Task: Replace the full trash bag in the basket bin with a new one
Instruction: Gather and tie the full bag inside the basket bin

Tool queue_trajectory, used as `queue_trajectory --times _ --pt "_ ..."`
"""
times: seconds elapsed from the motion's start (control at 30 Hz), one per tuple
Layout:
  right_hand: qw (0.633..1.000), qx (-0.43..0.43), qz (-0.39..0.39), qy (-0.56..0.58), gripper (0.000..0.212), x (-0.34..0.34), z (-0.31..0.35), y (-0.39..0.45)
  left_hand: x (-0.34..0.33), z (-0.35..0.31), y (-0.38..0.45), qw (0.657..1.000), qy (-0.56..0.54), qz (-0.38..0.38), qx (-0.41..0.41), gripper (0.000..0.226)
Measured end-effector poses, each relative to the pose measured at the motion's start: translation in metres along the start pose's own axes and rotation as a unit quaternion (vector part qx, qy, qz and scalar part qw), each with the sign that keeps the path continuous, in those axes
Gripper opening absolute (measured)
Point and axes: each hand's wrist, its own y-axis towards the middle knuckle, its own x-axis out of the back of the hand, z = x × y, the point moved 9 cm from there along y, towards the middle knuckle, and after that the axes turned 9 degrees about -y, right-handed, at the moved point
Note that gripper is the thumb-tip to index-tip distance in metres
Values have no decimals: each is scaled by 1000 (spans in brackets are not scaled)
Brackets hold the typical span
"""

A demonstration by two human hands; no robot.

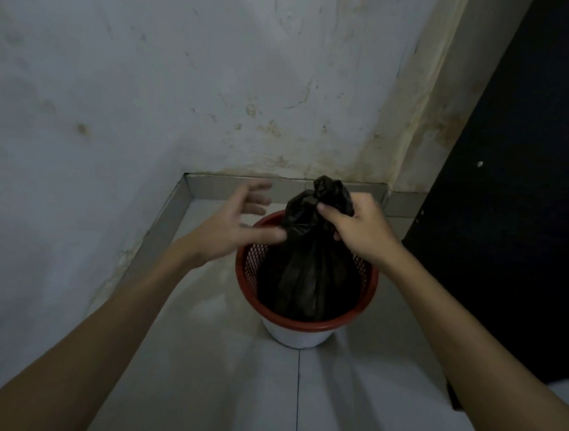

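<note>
A full black trash bag point(306, 275), knotted at the top, stands in a red mesh basket bin point(307, 325) with a white base, on the tiled floor in a room corner. My right hand point(358, 229) grips the bag's neck just under the knot. My left hand point(240, 223) hovers to the left of the bag with fingers spread and straight; its thumb reaches toward the bag's side, and contact is unclear. The bag's lower part sits inside the bin.
Stained white walls point(185, 78) meet behind the bin, with a low grey skirting point(163, 228) along the left and back. A dark door or panel point(515, 194) stands close on the right. Pale floor tiles point(300, 397) stretch toward me.
</note>
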Motion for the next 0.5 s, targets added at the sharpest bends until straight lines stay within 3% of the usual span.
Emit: queue_trajectory --times 0.07,0.13,0.2,0.33,0.4,0.5 --pt "1000 10 12 -1 35 1 5 2 -27 18 -1 996 55 67 22 109" --pt "999 30 22 -6 30 1 18 2 -54 17 7 995 52 85 -16 110" --pt "998 47 43 -7 29 -2 30 3 -72 18 19 997 39 62 -19 91" --pt "994 75 68 41 34 -7 47 -1 -78 16 43 998 -3 -12 -54 34" --pt "987 65 41 142 25 4 43 -4 -73 10 46 997 -42 -30 -63 27" --pt "981 26 -21 190 37 21 16 -12 -65 7 47 997 -45 -41 -43 25"
